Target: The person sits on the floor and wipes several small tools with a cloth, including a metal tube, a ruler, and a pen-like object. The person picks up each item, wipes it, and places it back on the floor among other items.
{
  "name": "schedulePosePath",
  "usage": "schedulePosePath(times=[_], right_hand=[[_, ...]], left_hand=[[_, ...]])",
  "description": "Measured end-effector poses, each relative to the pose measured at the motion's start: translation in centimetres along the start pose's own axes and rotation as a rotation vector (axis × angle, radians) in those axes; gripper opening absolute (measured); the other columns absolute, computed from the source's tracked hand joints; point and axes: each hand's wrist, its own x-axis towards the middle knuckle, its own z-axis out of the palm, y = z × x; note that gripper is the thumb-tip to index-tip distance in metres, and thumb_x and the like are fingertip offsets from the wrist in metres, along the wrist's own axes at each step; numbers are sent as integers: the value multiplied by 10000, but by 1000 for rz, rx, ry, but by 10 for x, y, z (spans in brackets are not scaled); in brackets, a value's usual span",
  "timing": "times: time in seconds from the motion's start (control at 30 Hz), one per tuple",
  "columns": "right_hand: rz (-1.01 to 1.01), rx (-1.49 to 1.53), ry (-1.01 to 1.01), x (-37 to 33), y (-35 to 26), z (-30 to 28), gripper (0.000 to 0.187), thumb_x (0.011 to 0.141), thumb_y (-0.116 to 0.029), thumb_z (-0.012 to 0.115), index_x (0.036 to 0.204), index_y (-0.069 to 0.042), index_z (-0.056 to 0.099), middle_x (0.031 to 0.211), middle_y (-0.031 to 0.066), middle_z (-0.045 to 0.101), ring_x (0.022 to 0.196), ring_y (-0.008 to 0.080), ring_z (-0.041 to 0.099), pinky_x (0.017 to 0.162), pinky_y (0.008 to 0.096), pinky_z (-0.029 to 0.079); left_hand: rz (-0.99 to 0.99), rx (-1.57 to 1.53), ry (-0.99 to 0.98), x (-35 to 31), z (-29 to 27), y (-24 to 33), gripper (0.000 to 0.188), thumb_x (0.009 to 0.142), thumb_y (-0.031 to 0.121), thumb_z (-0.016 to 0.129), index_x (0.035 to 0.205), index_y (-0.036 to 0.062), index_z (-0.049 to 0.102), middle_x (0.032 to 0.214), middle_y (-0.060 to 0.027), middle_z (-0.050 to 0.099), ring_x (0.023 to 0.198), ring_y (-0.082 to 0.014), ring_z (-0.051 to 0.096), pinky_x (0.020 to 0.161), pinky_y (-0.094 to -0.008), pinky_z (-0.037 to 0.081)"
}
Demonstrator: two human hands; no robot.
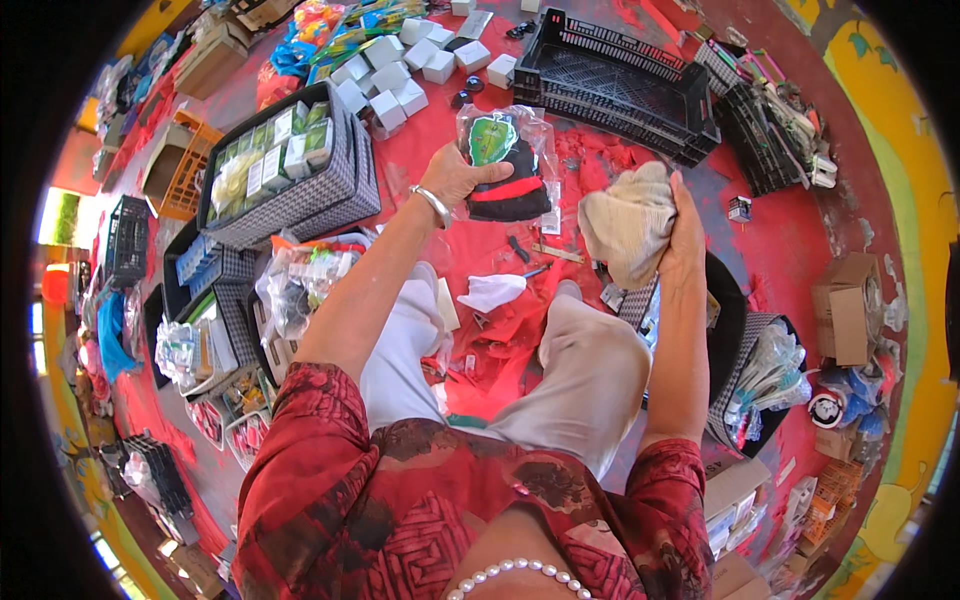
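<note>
My left hand [462, 178] grips the left side of a flat clear plastic packet [515, 185], thumb across its front. Inside is a folded black item with a red stripe, behind a green card label; its kind cannot be made out. To the right, my right hand [686, 230] is closed around the right side of a cream knitted cloth bundle [630, 225], which looks like work gloves. Both things are held up in front of me, apart from each other. Below them a white crumpled cloth [492, 291] lies on the red floor covering between my knees.
A black plastic crate [615, 85] stands ahead, beside several small white boxes [390, 75]. At left sits a checked fabric bin [290, 215] filled with packets. Another checked bin [750, 380] with bagged items is close on my right, and a cardboard box [850, 310] lies farther right.
</note>
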Motion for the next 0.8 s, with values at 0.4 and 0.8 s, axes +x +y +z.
schedulePosePath(times=[0.4, 0.8], right_hand=[[-1195, -1388, -233, -32, 105, 102, 319, 649, -176, 698, 948, -135, 595, 967, 101, 531, 811, 286, 573, 663, 366, 477], [-676, -1375, 443, 48, 42, 22, 270, 769, -295, 615, 925, -74, 619, 856, 110, 597, 784, 216, 581, 629, 367, 455]], left_hand=[[-366, -348, -67, -54, 7, -2, 279, 898, 308, 471, 963, 61, 585, 880, -7, 606, 749, -86, 573, 664, -223, 461], [-386, -832, 51, -22, 3, -15, 293, 895, 330, 471, 1028, 76, 530, 915, -44, 627, 723, -159, 617, 629, -285, 485]])
